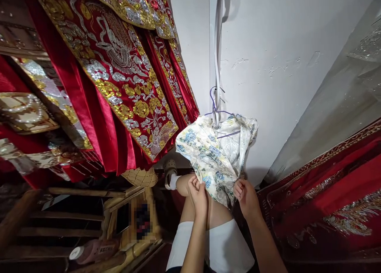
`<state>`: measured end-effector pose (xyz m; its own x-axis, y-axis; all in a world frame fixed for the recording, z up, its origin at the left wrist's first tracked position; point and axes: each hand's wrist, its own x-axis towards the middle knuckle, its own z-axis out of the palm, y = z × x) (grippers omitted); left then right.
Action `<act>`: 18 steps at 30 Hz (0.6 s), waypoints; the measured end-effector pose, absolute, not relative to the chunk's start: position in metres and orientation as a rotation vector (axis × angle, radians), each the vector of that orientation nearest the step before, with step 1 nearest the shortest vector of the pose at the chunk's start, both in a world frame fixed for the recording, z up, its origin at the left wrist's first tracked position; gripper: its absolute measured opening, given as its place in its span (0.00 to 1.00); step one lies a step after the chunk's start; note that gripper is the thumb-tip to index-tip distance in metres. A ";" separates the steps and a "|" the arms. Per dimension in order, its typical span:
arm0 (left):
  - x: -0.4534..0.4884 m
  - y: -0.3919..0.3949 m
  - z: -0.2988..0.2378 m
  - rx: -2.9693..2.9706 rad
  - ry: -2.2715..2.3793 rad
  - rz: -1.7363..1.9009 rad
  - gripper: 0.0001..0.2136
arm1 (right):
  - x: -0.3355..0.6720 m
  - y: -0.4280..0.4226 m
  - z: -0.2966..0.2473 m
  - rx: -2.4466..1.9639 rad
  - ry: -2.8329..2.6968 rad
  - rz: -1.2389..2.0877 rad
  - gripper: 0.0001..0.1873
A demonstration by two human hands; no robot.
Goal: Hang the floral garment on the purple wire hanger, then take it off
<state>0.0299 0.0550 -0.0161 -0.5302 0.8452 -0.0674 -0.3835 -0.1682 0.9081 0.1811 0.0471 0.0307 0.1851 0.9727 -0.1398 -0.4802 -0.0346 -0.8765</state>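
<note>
You wear white bottoms point(181, 241) ending above the knee, a white sock point(174, 181) and a beige, hole-dotted clog point(170, 166); your forearms point(195, 241) are bare.

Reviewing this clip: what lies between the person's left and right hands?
In the head view, the lower part of the floral garment lies between the left hand and the right hand.

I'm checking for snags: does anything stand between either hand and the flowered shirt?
Nothing visible does: the left hand and the right hand both pinch the flowered shirt, which hangs on a purple hanger.
</note>
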 end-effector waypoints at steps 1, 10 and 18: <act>0.037 0.051 -0.018 0.668 1.266 1.883 0.26 | 0.181 0.047 0.031 -1.005 -0.645 1.336 0.22; 0.078 0.041 -0.028 1.121 1.159 1.509 0.06 | 0.158 0.047 0.026 -1.139 -1.126 1.334 0.15; 0.084 0.046 -0.030 1.321 1.289 1.424 0.04 | 0.156 0.103 0.092 -1.166 -1.215 1.189 0.11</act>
